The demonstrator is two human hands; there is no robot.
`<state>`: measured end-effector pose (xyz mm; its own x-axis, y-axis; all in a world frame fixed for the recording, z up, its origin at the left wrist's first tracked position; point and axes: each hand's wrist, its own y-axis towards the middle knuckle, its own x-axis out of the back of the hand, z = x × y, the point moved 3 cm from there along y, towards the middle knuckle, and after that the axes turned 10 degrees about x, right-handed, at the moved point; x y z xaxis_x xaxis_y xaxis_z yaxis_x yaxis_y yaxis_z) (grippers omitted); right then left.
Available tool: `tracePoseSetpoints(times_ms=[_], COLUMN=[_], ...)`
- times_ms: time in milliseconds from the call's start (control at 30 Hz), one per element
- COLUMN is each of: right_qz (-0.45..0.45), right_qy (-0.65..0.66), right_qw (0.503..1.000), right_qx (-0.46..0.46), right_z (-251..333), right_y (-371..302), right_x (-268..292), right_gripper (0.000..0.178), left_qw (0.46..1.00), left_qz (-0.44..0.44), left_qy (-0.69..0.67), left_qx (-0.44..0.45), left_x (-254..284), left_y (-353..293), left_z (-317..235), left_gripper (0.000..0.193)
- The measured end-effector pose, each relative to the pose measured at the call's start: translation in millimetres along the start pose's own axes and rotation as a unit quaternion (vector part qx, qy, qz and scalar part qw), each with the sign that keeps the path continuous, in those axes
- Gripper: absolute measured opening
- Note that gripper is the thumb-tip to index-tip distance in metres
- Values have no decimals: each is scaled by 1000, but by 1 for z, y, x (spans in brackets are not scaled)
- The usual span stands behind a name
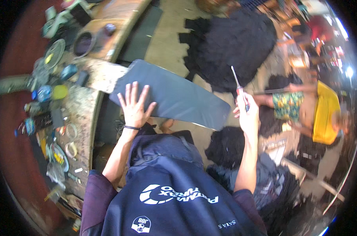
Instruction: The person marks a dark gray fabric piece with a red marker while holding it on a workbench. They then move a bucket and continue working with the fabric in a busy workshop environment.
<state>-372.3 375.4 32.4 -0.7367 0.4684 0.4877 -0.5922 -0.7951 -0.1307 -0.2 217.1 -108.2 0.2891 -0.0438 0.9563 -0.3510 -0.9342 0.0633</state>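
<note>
A long dark grey sheet (178,94) of flat, leather-like material stretches from the bench edge across my lap. Pressed flat on its left part is my left hand (135,108), fingers spread, with a dark band at the wrist. My right hand (247,112) is raised beyond the sheet's right end, its fingers wrapped round the handle of a screwdriver-like tool (239,89). The tool's thin metal shaft points up and away from me, apart from the sheet. Its exact tip shape is too small to make out.
At left, a worn bench (82,114) carries bottles, a round dark bowl (84,44), tape rolls and clutter. A large heap of black pieces (233,47) lies ahead on the floor. More dark scraps (261,181) lie at right. A person in a yellow top (326,114) sits at far right.
</note>
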Motion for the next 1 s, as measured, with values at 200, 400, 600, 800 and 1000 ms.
tracePoseSetpoints(times_ms=[200,400,600,800,1000], right_qz=[152,220,98,146,258], right_qy=[32,-104,-175,-282,-304], right_qw=[988,934,932,869,822], right_qx=[13,261,301,379,406], right_z=[36,125,164,190,179], right_y=[37,96,205,355,424], right_x=[-204,-376,-487,-539,-607], right_gripper=[30,37,33,17,29], left_qw=[878,790,782,751,719], left_qz=[-41,41,88,132,170], left_qy=[-336,-473,-488,-501,-518], left_qx=[338,388,377,410,431], left_x=[22,-11,-18,-15,-9], left_y=[-4,15,17,16,17], left_z=[135,141,152,149,149], left_gripper=[66,54,61,59,61])
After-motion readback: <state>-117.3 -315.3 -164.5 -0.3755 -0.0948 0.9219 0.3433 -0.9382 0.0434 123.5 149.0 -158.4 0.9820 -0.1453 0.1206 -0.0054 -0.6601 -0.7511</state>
